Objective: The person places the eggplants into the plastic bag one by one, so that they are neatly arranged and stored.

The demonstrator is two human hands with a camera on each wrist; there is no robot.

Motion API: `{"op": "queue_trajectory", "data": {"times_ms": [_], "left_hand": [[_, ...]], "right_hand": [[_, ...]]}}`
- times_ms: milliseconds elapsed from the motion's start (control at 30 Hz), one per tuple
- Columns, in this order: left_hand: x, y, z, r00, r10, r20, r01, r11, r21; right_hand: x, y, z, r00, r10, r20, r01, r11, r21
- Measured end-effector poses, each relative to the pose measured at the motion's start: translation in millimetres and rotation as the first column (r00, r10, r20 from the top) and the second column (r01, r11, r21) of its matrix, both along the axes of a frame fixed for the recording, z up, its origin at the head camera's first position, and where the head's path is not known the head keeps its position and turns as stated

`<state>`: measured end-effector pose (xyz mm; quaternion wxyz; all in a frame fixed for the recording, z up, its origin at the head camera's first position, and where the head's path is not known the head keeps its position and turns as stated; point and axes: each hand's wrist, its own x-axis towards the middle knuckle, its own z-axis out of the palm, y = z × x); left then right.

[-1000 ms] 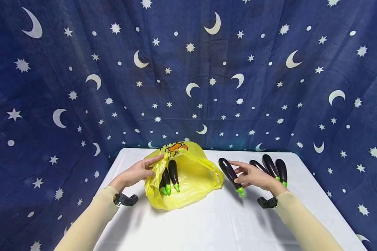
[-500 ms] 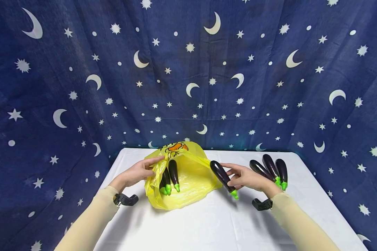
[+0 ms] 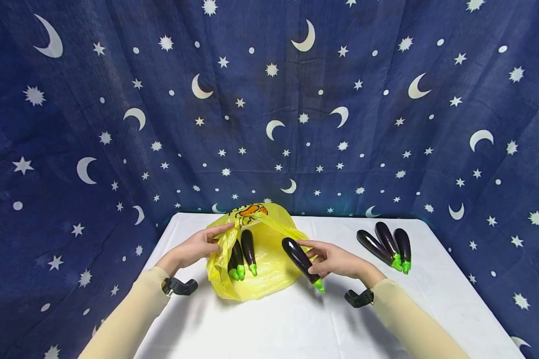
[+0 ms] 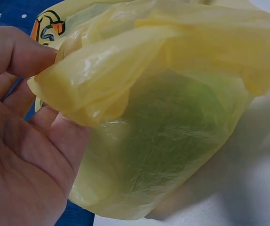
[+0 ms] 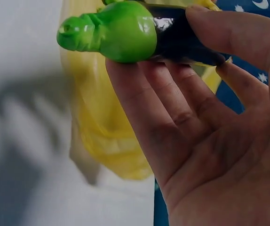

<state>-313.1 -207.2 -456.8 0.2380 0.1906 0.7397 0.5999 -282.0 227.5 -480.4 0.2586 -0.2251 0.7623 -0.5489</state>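
A yellow plastic bag (image 3: 269,269) lies on the table with its mouth facing me. Its left rim is pinched by my left hand (image 3: 195,249), thumb and fingers on the film, as the left wrist view also shows. Several dark eggplants (image 3: 248,247) with green stems lie inside at the left. My right hand (image 3: 337,260) holds another eggplant (image 3: 300,259) between thumb and fingers at the bag's right rim, its green stem (image 5: 125,30) pointing down toward me. In the right wrist view the fingertips press along its side.
Three more eggplants (image 3: 386,244) lie fanned out at the right of the white table (image 3: 287,329). A blue curtain (image 3: 269,99) with moons and stars hangs behind and at both sides.
My right hand has moved left with its eggplant, from beside the bag to in front of the right part of its mouth. My left hand and the bag's left side have stayed put.
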Motion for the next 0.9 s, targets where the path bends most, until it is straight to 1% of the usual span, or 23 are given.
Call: {"op": "queue_trajectory", "data": {"times_ms": [233, 467, 767, 900], "left_hand": [[-1.8, -1.0, -2.3, 1.000, 0.002, -0.011, -0.002, 1.000, 0.000], [-1.0, -0.9, -1.3, 1.000, 0.000, -0.016, 0.000, 1.000, 0.009], [0.3, 0.6, 0.9, 1.000, 0.001, -0.026, -0.001, 1.000, 0.006], [-0.4, 0.7, 0.8, 0.999, 0.000, -0.032, 0.000, 1.000, -0.001]], "right_hand": [[-0.6, -28, -8.0, 1.000, -0.014, 0.003, 0.014, 0.999, 0.042], [-5.6, -56, -15.6, 0.997, -0.039, -0.066, 0.045, 0.995, 0.084], [-12.0, -92, -23.0, 0.989, -0.070, -0.131, 0.082, 0.993, 0.084], [-17.2, -106, -26.3, 0.981, -0.119, -0.151, 0.134, 0.986, 0.096]]}}
